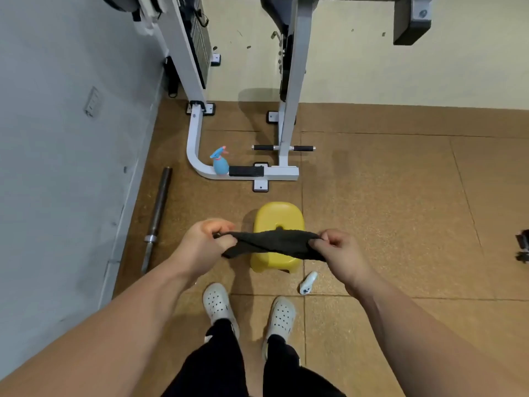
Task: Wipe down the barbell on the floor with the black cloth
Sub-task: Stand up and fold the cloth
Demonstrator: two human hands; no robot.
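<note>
The black cloth hangs stretched between both hands, in front of me at about waist height. My left hand pinches its left end and my right hand pinches its right end. The barbell, a dark steel bar with a shiny collar, lies on the brown floor along the grey wall, to the left of my left hand. Both hands are well away from the bar, and its near tip ends beside my left forearm.
A yellow plastic stool stands on the floor under the cloth. A blue spray bottle leans on the white gym machine frame. A small white object lies right of the stool. My white shoes stand below.
</note>
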